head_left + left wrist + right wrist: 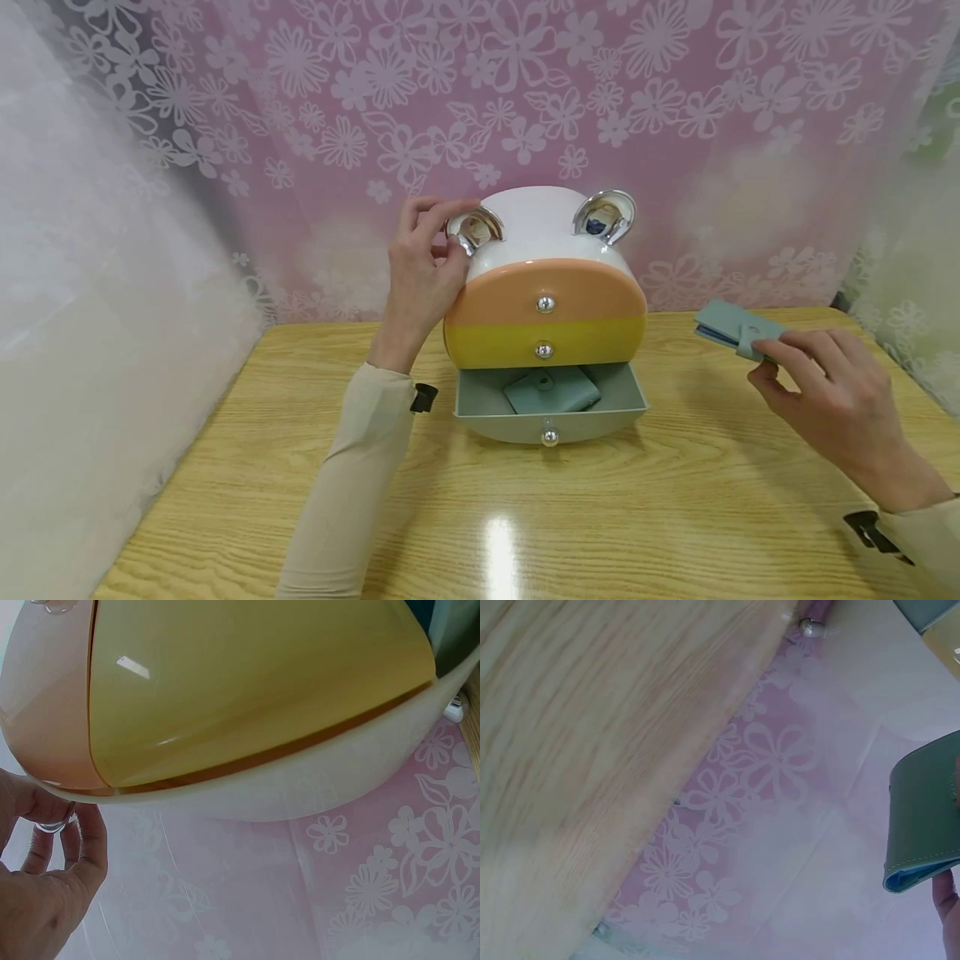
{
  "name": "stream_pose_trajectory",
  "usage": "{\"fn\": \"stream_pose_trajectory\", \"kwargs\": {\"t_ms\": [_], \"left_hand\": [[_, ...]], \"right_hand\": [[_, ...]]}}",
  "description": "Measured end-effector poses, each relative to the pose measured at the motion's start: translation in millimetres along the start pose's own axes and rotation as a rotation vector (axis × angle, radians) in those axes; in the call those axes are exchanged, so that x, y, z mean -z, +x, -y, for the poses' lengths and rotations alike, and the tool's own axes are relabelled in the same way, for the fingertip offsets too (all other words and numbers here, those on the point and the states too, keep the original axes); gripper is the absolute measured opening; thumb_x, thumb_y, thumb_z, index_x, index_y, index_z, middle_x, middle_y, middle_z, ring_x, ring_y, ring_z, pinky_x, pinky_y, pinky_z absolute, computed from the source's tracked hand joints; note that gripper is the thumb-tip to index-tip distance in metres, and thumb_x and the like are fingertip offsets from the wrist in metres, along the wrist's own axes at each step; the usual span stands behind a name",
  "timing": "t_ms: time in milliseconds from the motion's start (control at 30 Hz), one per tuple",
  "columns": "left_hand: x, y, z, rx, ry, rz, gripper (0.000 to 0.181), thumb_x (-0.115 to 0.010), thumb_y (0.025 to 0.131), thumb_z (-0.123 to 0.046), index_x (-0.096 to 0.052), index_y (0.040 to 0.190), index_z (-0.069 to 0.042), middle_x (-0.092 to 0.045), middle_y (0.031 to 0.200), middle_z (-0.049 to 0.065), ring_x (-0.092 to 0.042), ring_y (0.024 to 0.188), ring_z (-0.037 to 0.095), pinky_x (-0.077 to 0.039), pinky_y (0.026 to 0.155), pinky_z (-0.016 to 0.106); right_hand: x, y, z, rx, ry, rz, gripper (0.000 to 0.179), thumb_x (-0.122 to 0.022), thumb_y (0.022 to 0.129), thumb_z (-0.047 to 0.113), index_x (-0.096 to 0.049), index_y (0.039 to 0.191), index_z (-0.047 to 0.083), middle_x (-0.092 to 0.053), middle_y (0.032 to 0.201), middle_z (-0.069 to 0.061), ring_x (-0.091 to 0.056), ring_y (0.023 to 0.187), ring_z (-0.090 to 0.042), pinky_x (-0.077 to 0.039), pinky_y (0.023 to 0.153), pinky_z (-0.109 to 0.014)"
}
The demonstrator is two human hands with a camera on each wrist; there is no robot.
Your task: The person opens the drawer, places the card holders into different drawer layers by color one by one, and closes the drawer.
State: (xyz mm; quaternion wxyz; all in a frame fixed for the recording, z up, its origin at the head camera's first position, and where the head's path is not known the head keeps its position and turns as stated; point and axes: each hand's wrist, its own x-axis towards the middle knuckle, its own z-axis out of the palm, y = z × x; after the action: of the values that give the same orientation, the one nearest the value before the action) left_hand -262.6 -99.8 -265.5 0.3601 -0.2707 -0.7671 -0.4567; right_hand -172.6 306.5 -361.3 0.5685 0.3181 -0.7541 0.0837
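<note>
A small drawer cabinet [545, 317] with a white shell, orange and yellow fronts and silver ears stands on the table. Its lowest drawer, pale green [502, 427], is pulled out, and a green snap wallet [558, 392] lies inside. My left hand [426, 271] pinches the left silver ear [480, 229]; in the left wrist view the fingers [90, 844] show around the ear beside the shell. Off to the right, above the table, my right hand [832, 392] holds a second green wallet [738, 325] with a strap between thumb and fingers. The right wrist view shows only part of this wallet [922, 814].
The wood-grain table [300, 467] extends around the cabinet. Behind it hangs a pink curtain [360, 167] with white flowers, and pale sheeting [97, 292] flanks the left side. The open drawer juts out toward the front.
</note>
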Motion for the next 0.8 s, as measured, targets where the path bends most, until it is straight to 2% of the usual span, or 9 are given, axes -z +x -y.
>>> {"fn": "stream_pose_trajectory", "kwargs": {"t_ms": [133,400,600,800], "left_hand": [[-0.2,-0.1,0.6,0.000,0.003,0.002,0.041,-0.052,0.092,0.005,-0.072,0.124,-0.011,-0.053,0.119,0.015,-0.061,0.093,0.021,-0.063,0.074,0.035],[0.9,-0.7,1.4,-0.004,0.008,0.001,0.041,-0.052,0.092,0.005,-0.072,0.124,-0.010,-0.054,0.119,0.015,-0.061,0.092,0.021,-0.063,0.073,0.035],[1.0,-1.4,1.5,-0.007,0.013,0.008,0.041,-0.051,0.092,0.004,-0.072,0.124,-0.010,-0.053,0.119,0.016,-0.059,0.093,0.023,-0.063,0.074,0.039],[0.3,-0.5,1.8,-0.014,0.009,0.009,0.041,-0.051,0.092,0.005,-0.072,0.124,-0.009,-0.054,0.118,0.016,-0.059,0.093,0.024,-0.063,0.074,0.041]], "right_hand": [[-2,0.8,5,-0.001,0.018,-0.061,0.042,-0.045,0.102,0.022,-0.067,0.084,-0.009,-0.059,0.076,-0.026,-0.045,0.062,-0.042,-0.034,0.056,-0.048],[-6,2.2,8,0.026,0.026,-0.122,0.039,-0.051,0.102,0.026,-0.067,0.084,-0.005,-0.058,0.075,-0.024,-0.046,0.061,-0.040,-0.034,0.055,-0.047],[-8,3.1,13,0.035,0.056,-0.168,0.039,-0.055,0.102,0.026,-0.067,0.082,-0.005,-0.057,0.074,-0.023,-0.044,0.062,-0.039,-0.035,0.058,-0.047],[-9,11.2,21,0.053,0.079,-0.222,0.036,-0.057,0.101,0.025,-0.067,0.082,-0.004,-0.056,0.073,-0.021,-0.044,0.062,-0.039,-0.035,0.058,-0.044]]}}
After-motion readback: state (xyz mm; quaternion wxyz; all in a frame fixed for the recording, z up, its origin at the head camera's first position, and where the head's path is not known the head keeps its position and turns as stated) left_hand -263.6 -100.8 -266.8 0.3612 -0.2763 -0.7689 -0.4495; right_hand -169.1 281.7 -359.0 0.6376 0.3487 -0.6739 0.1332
